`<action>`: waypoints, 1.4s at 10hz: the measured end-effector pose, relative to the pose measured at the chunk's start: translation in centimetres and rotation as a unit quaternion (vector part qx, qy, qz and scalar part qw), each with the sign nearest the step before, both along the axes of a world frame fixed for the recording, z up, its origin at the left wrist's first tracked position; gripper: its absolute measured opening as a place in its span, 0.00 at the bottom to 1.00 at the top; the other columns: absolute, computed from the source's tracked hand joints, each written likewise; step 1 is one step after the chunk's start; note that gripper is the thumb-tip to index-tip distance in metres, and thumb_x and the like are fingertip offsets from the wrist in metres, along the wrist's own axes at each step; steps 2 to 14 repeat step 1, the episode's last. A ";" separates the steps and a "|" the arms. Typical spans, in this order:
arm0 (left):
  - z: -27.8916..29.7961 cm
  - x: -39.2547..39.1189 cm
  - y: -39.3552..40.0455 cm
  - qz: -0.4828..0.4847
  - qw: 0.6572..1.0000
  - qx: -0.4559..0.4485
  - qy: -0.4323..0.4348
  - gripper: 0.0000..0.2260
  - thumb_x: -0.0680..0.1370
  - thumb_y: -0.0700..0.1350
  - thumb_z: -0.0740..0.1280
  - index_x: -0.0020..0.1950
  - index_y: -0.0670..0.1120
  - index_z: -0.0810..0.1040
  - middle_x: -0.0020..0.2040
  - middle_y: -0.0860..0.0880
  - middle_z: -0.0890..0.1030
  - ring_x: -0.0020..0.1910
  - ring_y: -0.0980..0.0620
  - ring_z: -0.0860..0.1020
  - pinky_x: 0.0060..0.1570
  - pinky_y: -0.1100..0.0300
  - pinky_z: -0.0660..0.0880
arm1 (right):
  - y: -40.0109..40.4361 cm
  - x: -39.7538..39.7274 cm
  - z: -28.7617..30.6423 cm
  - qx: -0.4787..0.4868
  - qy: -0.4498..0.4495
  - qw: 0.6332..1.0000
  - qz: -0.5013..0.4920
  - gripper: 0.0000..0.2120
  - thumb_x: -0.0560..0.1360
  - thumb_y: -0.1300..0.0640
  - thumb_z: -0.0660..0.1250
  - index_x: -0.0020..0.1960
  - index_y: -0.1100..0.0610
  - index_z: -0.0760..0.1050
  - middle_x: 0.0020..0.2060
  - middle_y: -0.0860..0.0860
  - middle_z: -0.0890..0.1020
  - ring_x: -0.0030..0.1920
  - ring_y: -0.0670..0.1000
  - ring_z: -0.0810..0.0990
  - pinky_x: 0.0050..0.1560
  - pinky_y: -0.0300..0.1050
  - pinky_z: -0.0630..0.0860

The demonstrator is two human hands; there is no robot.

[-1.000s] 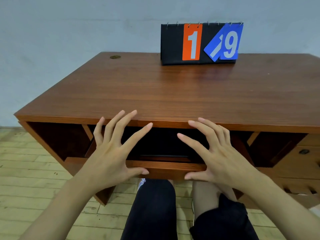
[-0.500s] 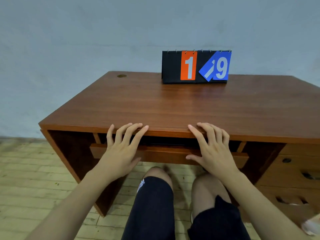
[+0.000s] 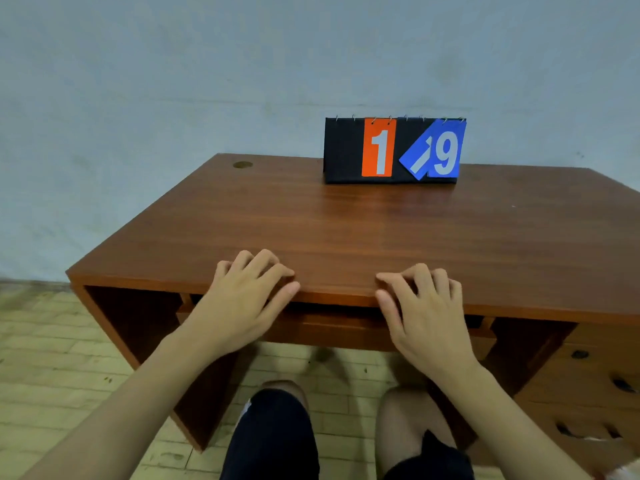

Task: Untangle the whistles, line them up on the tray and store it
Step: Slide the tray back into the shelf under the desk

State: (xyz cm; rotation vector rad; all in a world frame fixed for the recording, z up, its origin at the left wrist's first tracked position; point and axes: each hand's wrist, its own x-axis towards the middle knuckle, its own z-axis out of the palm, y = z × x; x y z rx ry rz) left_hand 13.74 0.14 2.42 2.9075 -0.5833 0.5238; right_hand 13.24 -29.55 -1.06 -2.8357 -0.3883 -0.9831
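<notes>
No whistle and no tray shows in the head view. The keyboard drawer (image 3: 334,329) sits pushed in under the brown wooden desk (image 3: 346,233), and its inside is hidden. My left hand (image 3: 242,306) rests on the desk's front edge, fingers loosely bent on the top and thumb against the edge. My right hand (image 3: 427,315) lies on the same edge further right in the same way. Neither hand holds anything.
A black flip scoreboard (image 3: 394,150) showing 1 and 9 stands at the back of the desk against the wall. A cable hole (image 3: 242,164) is at the back left corner. Side drawers (image 3: 588,375) fill the desk's right. My knees (image 3: 277,410) are below.
The drawer has slid from open to pushed in under the desk. Both hands rose from the drawer front to the desk's front edge, and the view pulled back.
</notes>
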 end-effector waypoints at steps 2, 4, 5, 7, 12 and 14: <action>4.0 3.6 -0.7 -0.020 0.998 0.005 0.062 0.29 0.83 0.66 0.40 0.52 0.57 0.79 0.46 0.60 0.77 0.45 0.59 0.77 0.47 0.54 0.79 | 0.7 3.1 4.8 0.029 0.067 0.997 -0.016 0.20 0.85 0.42 0.50 0.47 0.48 0.78 0.39 0.43 0.74 0.38 0.47 0.72 0.34 0.40 0.68; 4.0 3.6 -0.7 -0.020 0.998 0.005 0.062 0.29 0.83 0.66 0.40 0.52 0.57 0.79 0.46 0.60 0.77 0.45 0.59 0.77 0.47 0.54 0.79 | 0.7 3.1 4.8 0.029 0.067 0.997 -0.016 0.20 0.85 0.42 0.50 0.47 0.48 0.78 0.39 0.43 0.74 0.38 0.47 0.72 0.34 0.40 0.68; 4.0 3.6 -0.7 -0.020 0.998 0.005 0.062 0.29 0.83 0.66 0.40 0.52 0.57 0.79 0.46 0.60 0.77 0.45 0.59 0.77 0.47 0.54 0.79 | 0.7 3.1 4.8 0.029 0.067 0.997 -0.016 0.20 0.85 0.42 0.50 0.47 0.48 0.78 0.39 0.43 0.74 0.38 0.47 0.72 0.34 0.40 0.68; 4.0 3.6 -0.7 -0.020 0.998 0.005 0.062 0.29 0.83 0.66 0.40 0.52 0.57 0.79 0.46 0.60 0.77 0.45 0.59 0.77 0.47 0.54 0.79 | 0.7 3.1 4.8 0.029 0.067 0.997 -0.016 0.20 0.85 0.42 0.50 0.47 0.48 0.78 0.39 0.43 0.74 0.38 0.47 0.72 0.34 0.40 0.68; 4.0 3.6 -0.7 -0.020 0.998 0.005 0.062 0.29 0.83 0.66 0.40 0.52 0.57 0.79 0.46 0.60 0.77 0.45 0.59 0.77 0.47 0.54 0.79 | 0.7 3.1 4.8 0.029 0.067 0.997 -0.016 0.20 0.85 0.42 0.50 0.47 0.48 0.78 0.39 0.43 0.74 0.38 0.47 0.72 0.34 0.40 0.68; 4.0 3.6 -0.7 -0.020 0.998 0.005 0.062 0.29 0.83 0.66 0.40 0.52 0.57 0.79 0.46 0.60 0.77 0.45 0.59 0.77 0.47 0.54 0.79 | 0.7 3.1 4.8 0.029 0.067 0.997 -0.016 0.20 0.85 0.42 0.50 0.47 0.48 0.78 0.39 0.43 0.74 0.38 0.47 0.72 0.34 0.40 0.68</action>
